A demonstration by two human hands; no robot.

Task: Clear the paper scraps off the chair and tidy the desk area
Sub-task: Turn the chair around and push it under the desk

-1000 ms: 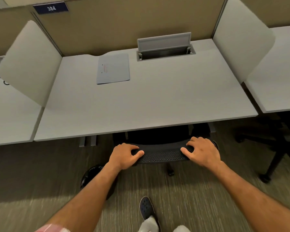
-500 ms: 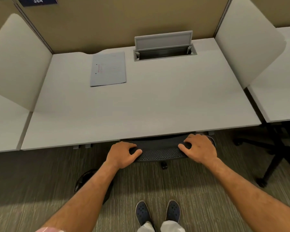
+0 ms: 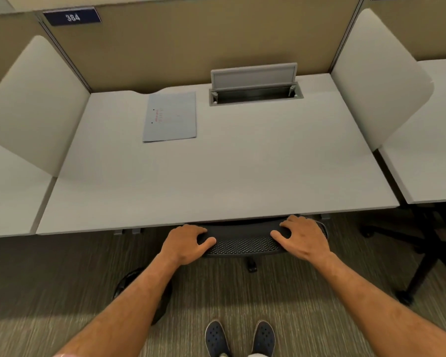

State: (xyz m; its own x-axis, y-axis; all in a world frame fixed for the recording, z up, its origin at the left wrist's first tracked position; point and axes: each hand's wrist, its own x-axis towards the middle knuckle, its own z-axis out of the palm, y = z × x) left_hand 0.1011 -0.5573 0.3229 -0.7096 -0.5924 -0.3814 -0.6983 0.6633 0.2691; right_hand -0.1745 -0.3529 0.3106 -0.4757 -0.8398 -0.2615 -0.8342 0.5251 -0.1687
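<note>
A black mesh-backed chair [image 3: 242,240] stands tucked under the grey desk [image 3: 216,181], with only the top of its backrest showing. My left hand [image 3: 187,242] grips the left end of the backrest top. My right hand [image 3: 303,237] grips the right end. The seat is hidden beneath the desk, and no paper scraps show. A pale blue sheet of paper [image 3: 170,117] with small red marks lies flat at the desk's back left.
An open cable hatch [image 3: 255,91] sits at the desk's back centre. White side dividers [image 3: 36,104] [image 3: 379,81] flank the desk. A round black bin [image 3: 144,292] stands on the carpet under my left forearm. Another chair's black base [image 3: 422,253] is at right. My shoes [image 3: 240,338] are below.
The chair has slid further under the desk, so less of its backrest shows. Both hands stayed on the backrest top. My two feet now stand side by side.
</note>
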